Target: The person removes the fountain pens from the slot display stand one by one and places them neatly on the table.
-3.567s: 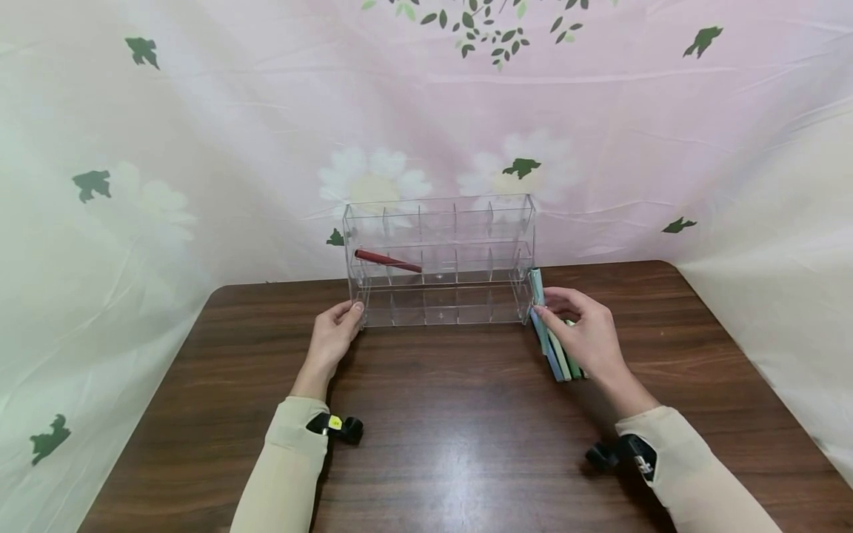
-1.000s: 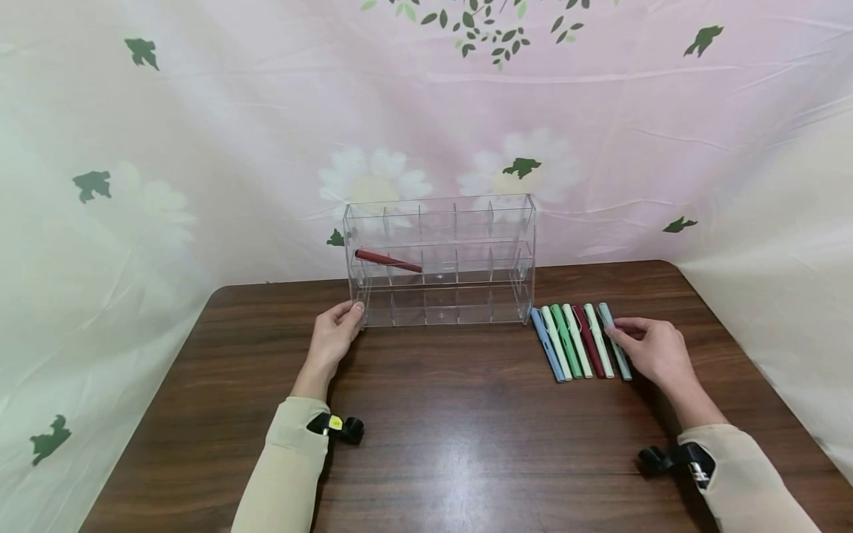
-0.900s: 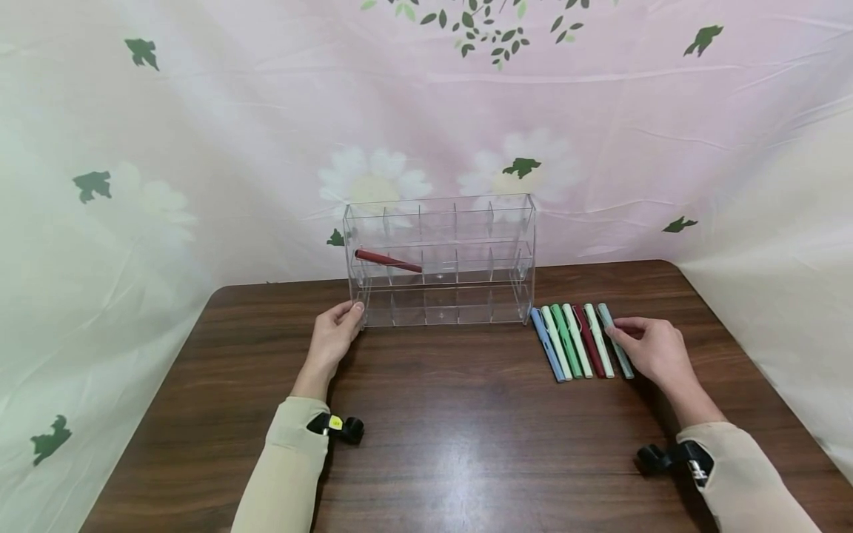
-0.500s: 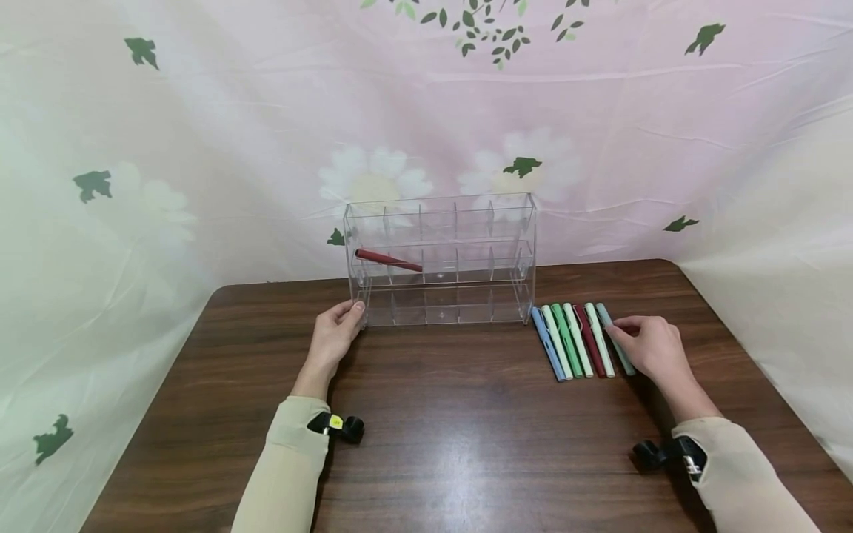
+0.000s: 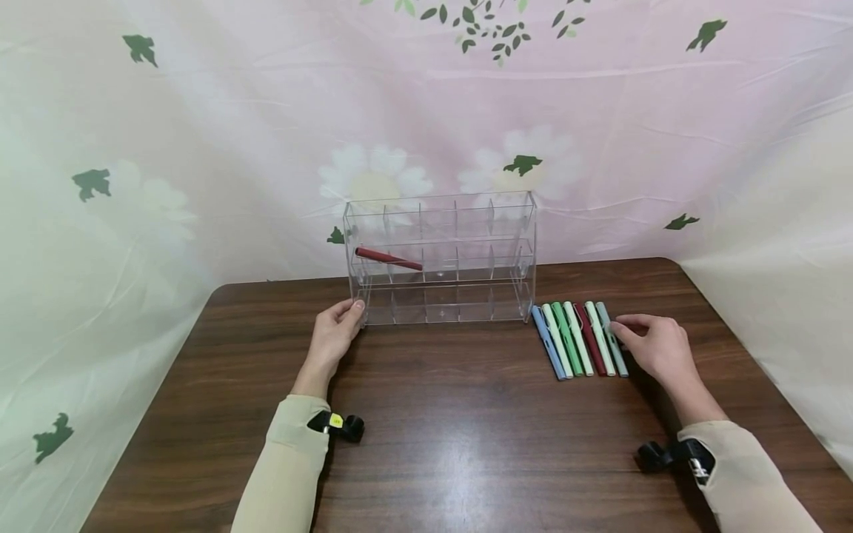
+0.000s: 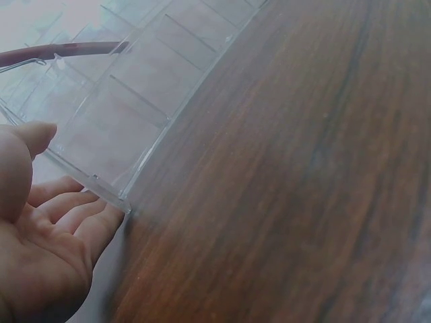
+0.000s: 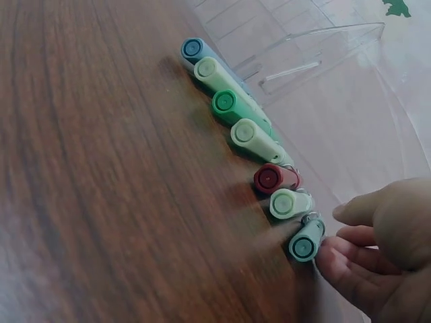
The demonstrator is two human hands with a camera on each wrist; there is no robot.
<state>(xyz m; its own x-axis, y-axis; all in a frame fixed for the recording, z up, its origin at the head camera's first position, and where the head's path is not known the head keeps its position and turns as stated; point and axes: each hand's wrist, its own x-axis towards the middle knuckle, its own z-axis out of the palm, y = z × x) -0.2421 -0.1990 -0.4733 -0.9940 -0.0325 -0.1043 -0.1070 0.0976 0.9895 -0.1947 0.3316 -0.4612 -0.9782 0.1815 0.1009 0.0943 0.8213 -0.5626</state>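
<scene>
A clear acrylic rack with tiers of small compartments stands at the back of the table. My left hand holds its lower left corner, with the thumb in front and the fingers along the side wall. A dark red pen lies slanted across the rack's middle tier. Right of the rack, several capped pens lie side by side in a row: blue, pale green, green, red and grey-blue. My right hand is beside the grey-blue pen, a fingertip touching its side, thumb apart.
The brown wooden table reaches back to a patterned cloth backdrop hanging behind and at both sides. Black camera mounts sit on both wrists.
My right hand brought the grey-blue pen from beside the rack to the row's right end. The pen has shifted against the neighbouring pale pen, and the fingers have loosened. The left hand stays put.
</scene>
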